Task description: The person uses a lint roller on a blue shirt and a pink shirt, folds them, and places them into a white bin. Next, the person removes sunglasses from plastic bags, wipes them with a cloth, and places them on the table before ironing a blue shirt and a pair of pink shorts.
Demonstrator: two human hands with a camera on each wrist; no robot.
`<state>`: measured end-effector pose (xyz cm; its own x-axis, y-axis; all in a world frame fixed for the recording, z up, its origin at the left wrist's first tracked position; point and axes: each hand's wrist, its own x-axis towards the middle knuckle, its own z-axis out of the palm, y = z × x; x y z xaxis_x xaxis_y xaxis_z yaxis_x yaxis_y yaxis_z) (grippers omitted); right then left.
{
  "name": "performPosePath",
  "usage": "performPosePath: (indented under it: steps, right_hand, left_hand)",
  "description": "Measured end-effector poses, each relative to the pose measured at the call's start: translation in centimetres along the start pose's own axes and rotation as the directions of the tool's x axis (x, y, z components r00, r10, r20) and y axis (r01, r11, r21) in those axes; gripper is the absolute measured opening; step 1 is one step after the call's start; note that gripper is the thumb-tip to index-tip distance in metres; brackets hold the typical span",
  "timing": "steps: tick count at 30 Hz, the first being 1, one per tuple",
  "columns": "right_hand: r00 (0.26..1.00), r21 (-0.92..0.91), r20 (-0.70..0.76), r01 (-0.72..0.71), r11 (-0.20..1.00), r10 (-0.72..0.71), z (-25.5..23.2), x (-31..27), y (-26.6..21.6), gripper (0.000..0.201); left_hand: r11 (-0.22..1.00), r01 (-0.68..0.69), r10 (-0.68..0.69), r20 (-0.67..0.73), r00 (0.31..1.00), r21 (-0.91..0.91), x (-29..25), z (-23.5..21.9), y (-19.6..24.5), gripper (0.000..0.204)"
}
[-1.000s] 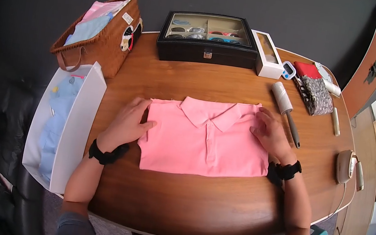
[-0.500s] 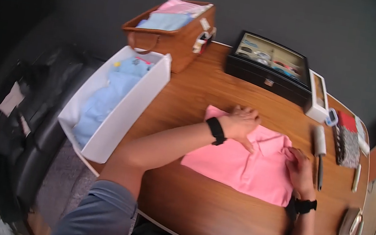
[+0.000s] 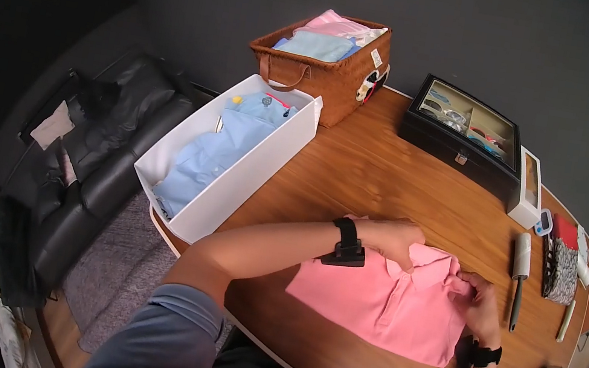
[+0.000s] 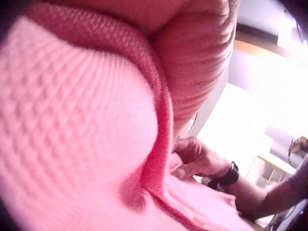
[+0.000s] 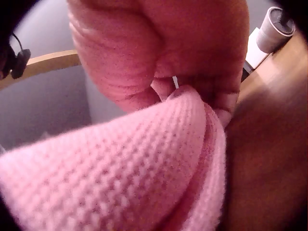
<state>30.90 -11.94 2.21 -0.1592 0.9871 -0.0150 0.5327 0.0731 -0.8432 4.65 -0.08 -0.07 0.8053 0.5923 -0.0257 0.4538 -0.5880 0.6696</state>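
Note:
A folded pink polo shirt (image 3: pixel 369 294) lies on the wooden table, collar toward the far side. My left hand (image 3: pixel 394 238) reaches across and grips its far edge beside the collar, thumb on top of the cloth. In the left wrist view the raised cloth bulges in front of the palm, and the fingertips are hidden. My right hand (image 3: pixel 483 310) pinches the shirt at its right shoulder. The right wrist view shows the cloth (image 5: pixel 144 154) lifted in a fold between thumb and fingers.
At left stands a white box (image 3: pixel 268 157) holding light blue clothes, with a brown basket (image 3: pixel 324 86) of folded clothes behind it. A black glasses case (image 3: pixel 430 140) and a narrow white box (image 3: pixel 524 209) sit at the back. A lint roller (image 3: pixel 521 267) lies right of the shirt.
The head view has swung left. My left hand has gone from the shirt's left edge to its far edge beside the collar, and the cloth is now gathered up there and at the right shoulder.

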Motion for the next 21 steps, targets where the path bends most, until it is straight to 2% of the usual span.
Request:
performPosePath:
  steps: [2, 3, 5, 6, 8, 11, 14, 16, 18, 21]
  right_hand:
    - [0.993, -0.095, -0.04, 0.109, 0.989, -0.114, 0.4, 0.0, 0.0, 0.036]
    - [0.992, -0.094, -0.043, 0.114, 0.989, -0.119, 0.4, -0.1, -0.2, 0.036]
    - [0.984, -0.137, -0.05, 0.165, 0.977, -0.173, 0.4, -0.2, -0.4, 0.042]
    - [0.983, -0.136, -0.051, 0.167, 0.977, -0.175, 0.4, -0.2, -0.3, 0.042]
    - [1.0, 0.093, -0.017, 0.018, 0.995, -0.016, 0.5, -0.1, 0.0, 0.049]
    - [0.997, 0.166, 0.062, -0.057, 0.984, 0.047, 0.3, -0.2, -0.6, 0.05]
    - [0.997, 0.066, 0.07, -0.018, 0.998, 0.014, -0.1, -0.1, -0.1, 0.046]
    - [0.999, 0.083, 0.031, 0.008, 0.997, -0.01, 0.2, -0.1, 0.6, 0.043]
    - [0.999, 0.104, -0.004, 0.041, 0.994, -0.04, 0.4, 0.0, 0.8, 0.04]
    - [1.0, 0.173, -0.015, 0.009, 0.985, -0.007, 0.3, 0.0, 1.2, 0.034]
  left_hand:
    - [0.941, 0.024, 0.008, 0.094, 0.995, -0.338, -0.9, -0.8, 0.8, 0.03]
    - [0.943, 0.024, 0.008, 0.093, 0.996, -0.333, -1.5, -1.2, 1.7, 0.03]
    - [0.979, -0.078, 0.063, -0.082, 0.995, -0.186, -3.2, -1.8, 3.9, 0.015]
    - [0.98, -0.077, 0.063, -0.083, 0.995, -0.183, -4.3, -2.3, 5.1, 0.015]
    - [0.997, -0.069, 0.064, -0.141, 0.988, -0.029, -6.5, -3.5, 7.4, 0.009]
    - [0.997, -0.053, 0.06, -0.135, 0.989, 0.054, -8.8, -5.5, 9.5, 0.009]
    - [0.994, -0.019, 0.036, -0.155, 0.987, 0.111, -11.1, -7.8, 11.0, 0.01]
    - [0.992, -0.016, 0.038, -0.172, 0.984, 0.127, -12.4, -9.6, 11.9, 0.01]
    - [0.99, -0.085, 0.114, -0.295, 0.949, 0.111, -13.9, -11.4, 12.6, 0.011]
    - [0.933, 0.074, 0.045, -0.319, 0.947, 0.353, -16.1, -15.5, 12.3, 0.013]
